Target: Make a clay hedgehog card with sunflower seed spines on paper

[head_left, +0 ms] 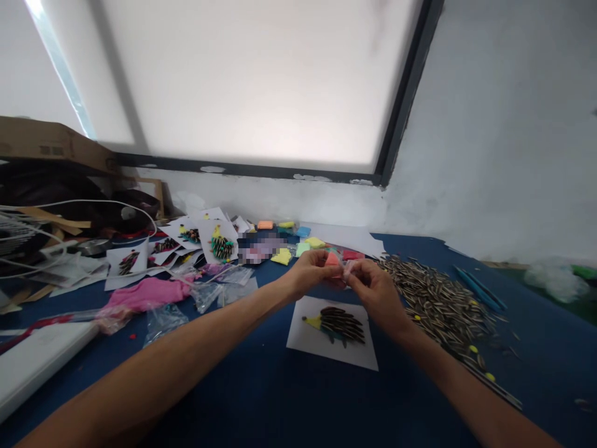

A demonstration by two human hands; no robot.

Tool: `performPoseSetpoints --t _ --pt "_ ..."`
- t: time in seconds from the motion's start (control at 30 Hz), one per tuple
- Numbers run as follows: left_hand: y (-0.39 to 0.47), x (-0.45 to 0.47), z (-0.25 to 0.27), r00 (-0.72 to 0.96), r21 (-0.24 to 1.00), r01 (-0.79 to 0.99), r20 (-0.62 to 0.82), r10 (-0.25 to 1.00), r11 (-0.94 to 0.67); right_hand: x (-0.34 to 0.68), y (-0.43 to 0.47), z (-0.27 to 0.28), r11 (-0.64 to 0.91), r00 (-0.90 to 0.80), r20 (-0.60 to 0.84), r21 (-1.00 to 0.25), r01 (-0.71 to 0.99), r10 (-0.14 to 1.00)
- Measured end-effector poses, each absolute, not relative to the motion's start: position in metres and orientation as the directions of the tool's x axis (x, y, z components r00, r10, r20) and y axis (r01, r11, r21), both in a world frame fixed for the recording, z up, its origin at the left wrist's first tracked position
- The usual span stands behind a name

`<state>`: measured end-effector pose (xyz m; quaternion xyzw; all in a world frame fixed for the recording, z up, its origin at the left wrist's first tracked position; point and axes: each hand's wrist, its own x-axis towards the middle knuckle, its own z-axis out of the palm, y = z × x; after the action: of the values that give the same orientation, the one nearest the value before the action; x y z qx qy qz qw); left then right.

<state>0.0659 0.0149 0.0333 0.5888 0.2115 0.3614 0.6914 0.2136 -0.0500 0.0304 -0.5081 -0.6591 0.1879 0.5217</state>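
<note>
Between both hands, above the table, is a small orange-red packet (333, 259) that looks like modelling clay in a clear wrapper. My left hand (308, 274) is closed around its left side. The fingertips of my right hand (373, 289) pinch the clear wrapper on the other side. Just below the hands lies a white card (303, 345) bearing a hedgehog picture (342, 325), with a yellow face and a back of dark striped seeds. Fingers partly hide the packet.
A heap of striped sunflower seeds (438, 298) spreads at the right, beside blue tweezers (478, 287). Finished seed cards (221, 242), a pink cloth-like piece (144, 294) and plastic bags lie left. Yellow clay packets (281, 256) sit behind the hands, near the wall.
</note>
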Motion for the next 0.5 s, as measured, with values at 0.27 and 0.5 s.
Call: performPoseSetpoints --t 0.27,0.5 --pt "0.023 0.058 0.035 0.536 0.988 -0.151 0.089 0.839 -0.008 0.215 -0.053 0.043 0.386 0.153 0.468 -0.842 0.376 0.871" --pt "0.046 0.053 0.019 0.455 0.897 0.227 0.246 0.856 -0.379 0.237 -0.044 0.051 0.270 0.208 0.333 -0.921 0.281 0.920"
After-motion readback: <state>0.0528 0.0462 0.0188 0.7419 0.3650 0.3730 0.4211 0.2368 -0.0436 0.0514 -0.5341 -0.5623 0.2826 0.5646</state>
